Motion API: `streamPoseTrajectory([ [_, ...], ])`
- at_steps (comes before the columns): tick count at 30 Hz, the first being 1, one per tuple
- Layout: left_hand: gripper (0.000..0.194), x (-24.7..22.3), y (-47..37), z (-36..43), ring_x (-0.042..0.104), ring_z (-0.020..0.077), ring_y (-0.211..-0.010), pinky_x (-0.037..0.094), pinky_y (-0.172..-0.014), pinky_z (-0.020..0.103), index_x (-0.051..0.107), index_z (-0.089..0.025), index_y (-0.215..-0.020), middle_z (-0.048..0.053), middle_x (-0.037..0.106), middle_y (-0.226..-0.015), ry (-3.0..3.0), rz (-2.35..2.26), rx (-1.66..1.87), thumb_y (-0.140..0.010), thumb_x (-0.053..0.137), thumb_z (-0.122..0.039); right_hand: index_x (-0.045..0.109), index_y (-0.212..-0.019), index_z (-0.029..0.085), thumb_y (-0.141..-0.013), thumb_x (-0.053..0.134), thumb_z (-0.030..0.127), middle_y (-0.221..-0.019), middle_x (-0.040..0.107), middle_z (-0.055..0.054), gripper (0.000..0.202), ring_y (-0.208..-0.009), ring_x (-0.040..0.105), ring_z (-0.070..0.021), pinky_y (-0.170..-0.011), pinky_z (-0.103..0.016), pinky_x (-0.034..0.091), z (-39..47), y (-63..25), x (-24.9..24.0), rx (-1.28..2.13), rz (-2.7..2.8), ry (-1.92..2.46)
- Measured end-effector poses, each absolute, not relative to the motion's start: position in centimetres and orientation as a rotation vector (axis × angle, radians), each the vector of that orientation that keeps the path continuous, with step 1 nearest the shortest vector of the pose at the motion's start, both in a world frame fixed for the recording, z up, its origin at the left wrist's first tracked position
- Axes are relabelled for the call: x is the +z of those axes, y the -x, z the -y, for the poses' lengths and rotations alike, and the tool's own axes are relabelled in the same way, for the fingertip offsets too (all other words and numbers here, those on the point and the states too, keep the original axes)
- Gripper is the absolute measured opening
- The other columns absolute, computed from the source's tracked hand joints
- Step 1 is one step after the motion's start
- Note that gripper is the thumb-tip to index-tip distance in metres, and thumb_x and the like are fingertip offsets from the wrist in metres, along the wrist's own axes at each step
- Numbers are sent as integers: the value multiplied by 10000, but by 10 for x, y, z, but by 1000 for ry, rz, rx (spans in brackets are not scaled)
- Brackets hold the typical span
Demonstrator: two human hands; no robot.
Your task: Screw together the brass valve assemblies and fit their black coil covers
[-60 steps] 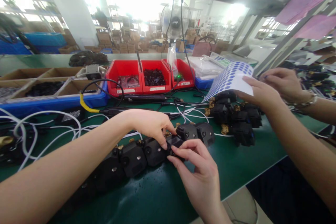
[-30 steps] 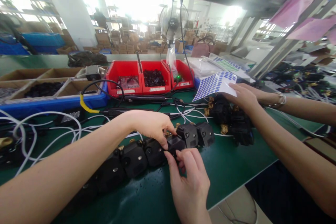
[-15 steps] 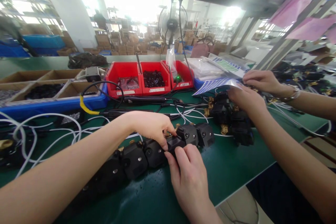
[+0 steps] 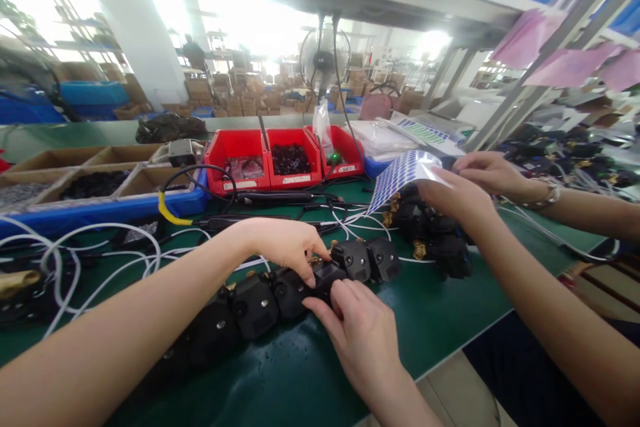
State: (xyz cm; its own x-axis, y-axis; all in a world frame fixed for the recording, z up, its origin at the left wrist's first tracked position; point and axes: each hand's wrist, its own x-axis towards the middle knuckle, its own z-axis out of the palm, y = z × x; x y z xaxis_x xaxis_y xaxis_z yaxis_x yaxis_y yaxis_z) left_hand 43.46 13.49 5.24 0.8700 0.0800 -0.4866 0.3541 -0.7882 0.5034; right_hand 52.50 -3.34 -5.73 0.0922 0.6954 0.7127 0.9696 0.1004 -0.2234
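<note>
A row of black housings [image 4: 256,305] with brass fittings runs diagonally across the green table. My left hand [image 4: 295,248] reaches over the row, thumb and fingers closed around one tilted black housing [image 4: 325,277]. My right hand [image 4: 357,313] is at the near side of that same housing, its curled fingers against it and the thumb a little apart from the fingers. Two more black housings [image 4: 384,259] stand just to the right of my hands. The undersides of my fingertips are partly hidden.
Another person's hands [image 4: 457,193] hold a sheet of blue stickers [image 4: 403,177] at the right, above more black housings [image 4: 447,255]. Red bins [image 4: 293,159], a blue divided tray [image 4: 190,201], white cables [image 4: 115,230] and a black tool [image 4: 270,198] lie behind my hands.
The camera view has tipped up slightly. My right thumb has moved away from my left fingertips. The other person's sticker sheet now hangs lower at its left end.
</note>
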Motion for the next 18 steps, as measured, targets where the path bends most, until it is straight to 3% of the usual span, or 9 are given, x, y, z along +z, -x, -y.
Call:
streamPoseTrajectory([
  [2,580,53,-435,-134,543,124,-618,373,-557,196,617,-157,-1328,-31,661,-681,-2473,-349,-607,-772,738,-267,482,-744,164,-1000,484,499,-636,472,16,421,-576,463,-92,-524,-220,323,37,-526,-58,-324,1601,1607],
  [6,613,55,-435,-132,565,138,-660,384,-578,202,606,-159,-1343,4,708,-780,-2498,-402,-632,-757,739,-275,584,-1049,183,-995,519,235,-889,582,-11,100,-781,575,-96,-691,-179,446,40,-522,-62,-125,1529,1482],
  [13,574,54,-435,-128,541,146,-612,340,-518,211,679,-195,-1257,-19,629,-670,-2527,-433,-602,-684,687,-228,574,-939,186,-1001,459,233,-852,569,-23,139,-755,570,-158,-644,-255,449,30,-508,-69,-198,1451,1514],
  [16,563,59,-429,-124,548,150,-642,338,-524,211,692,-199,-1225,-10,630,-726,-2595,-551,-457,-664,660,-238,580,-989,208,-984,521,271,-874,578,-2,86,-748,581,-134,-624,-230,462,33,-510,-61,-157,1402,1527],
  [18,515,65,-416,-113,535,150,-642,349,-540,214,682,-190,-1214,-7,620,-728,-2558,-725,-207,-723,632,-339,590,-1040,218,-974,538,240,-880,581,7,87,-737,580,-101,-630,-194,466,42,-515,-53,-98,1341,1480],
])
